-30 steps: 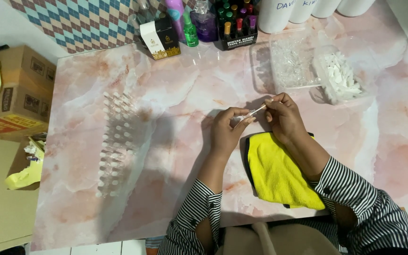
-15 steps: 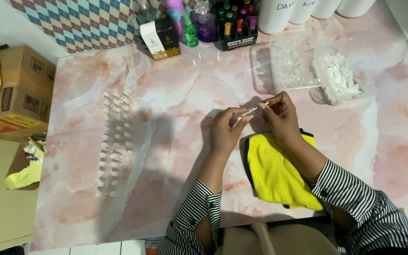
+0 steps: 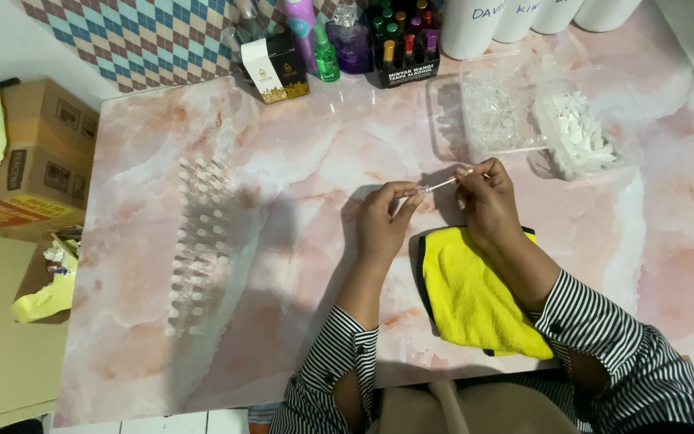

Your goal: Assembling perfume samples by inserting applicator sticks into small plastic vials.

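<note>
My left hand pinches a small clear glass vial at its fingertips over the pink marble table. My right hand holds a thin pale stick or tube whose end meets the vial's mouth. The two hands are close together near the table's middle. Under my right forearm lies a folded yellow cloth. Several small clear capped vials stand in rows to the left of my left hand.
A clear tray of clear small parts and a clear tub of white caps sit behind my right hand. Bottles, a boxed item and white containers line the far edge. Cardboard boxes stand left of the table.
Both hands have shifted only slightly, with the stick staying at the vial's mouth. The cloth and vial rows have not moved.
</note>
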